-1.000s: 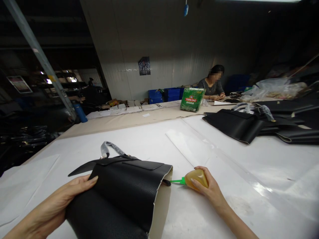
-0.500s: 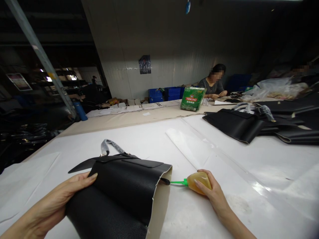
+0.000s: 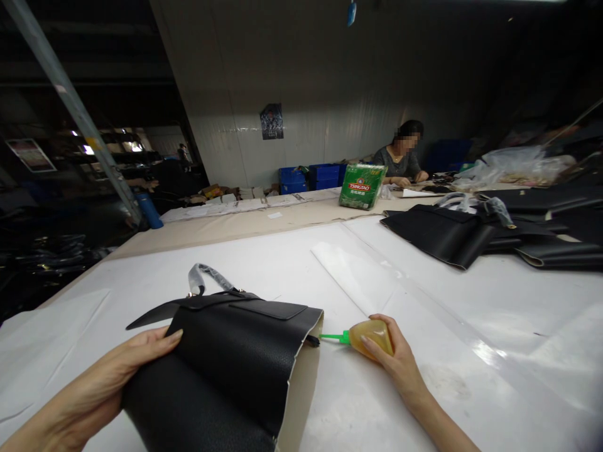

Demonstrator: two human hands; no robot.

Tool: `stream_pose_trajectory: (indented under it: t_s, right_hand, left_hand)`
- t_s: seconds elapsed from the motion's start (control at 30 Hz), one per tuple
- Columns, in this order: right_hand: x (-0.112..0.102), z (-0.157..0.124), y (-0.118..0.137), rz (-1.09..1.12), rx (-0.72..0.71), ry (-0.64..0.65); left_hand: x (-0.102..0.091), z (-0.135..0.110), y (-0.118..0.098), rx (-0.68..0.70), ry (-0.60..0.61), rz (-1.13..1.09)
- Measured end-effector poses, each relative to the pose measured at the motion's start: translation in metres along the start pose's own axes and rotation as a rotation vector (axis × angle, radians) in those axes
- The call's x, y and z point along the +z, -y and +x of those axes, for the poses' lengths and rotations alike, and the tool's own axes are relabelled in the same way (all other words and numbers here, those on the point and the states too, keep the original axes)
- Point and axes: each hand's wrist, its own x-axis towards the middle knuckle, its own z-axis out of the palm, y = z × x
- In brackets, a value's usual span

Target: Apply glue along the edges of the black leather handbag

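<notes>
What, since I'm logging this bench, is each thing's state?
Bag: end open, gripped by left hand
Handle: arched, plastic-wrapped
Bottle: tilted, gripped by right hand
Nozzle: attached, pointing at bag's opening
Dark strip: protruding there
Green pack: standing
Black pieces: piled
Clear plastic: crumpled

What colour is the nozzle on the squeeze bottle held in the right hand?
The nozzle is bright green; it shows best in the head view.

Looks like a bag workshop. Has a big white-topped worktable [image 3: 264, 270], a blk bag [image 3: 226, 364] w/ raw open end, a pile of similar blk pcs [image 3: 438, 232] at far rt., a squeeze bottle [image 3: 358, 331] w/ grn nozzle [image 3: 345, 337]. Also shows blue bins [image 3: 293, 181] by bkgd wall [image 3: 330, 81], metal post [image 3: 78, 113] at lt. & co-worker [image 3: 396, 164] across table.
</notes>
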Motion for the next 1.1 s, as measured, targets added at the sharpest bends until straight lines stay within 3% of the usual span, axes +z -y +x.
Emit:
stream_pose_trajectory:
  t_s: [0.4,0.63,1.1]
  right_hand:
    - [0.004,0.001,-0.003,-0.025,-0.052,0.04]
    - [0.006,0.006,0.003,-0.014,-0.03,-0.032]
    - [0.006,-0.014,0.004,0.044,0.017,0.016]
  left_hand:
    - [0.003,-0.004,-0.002,0.017,0.002,0.056]
    - [0.007,-0.006,-0.005,0.029,-0.011,0.04]
    - [0.003,-0.004,0.0,0.051,-0.027,0.025]
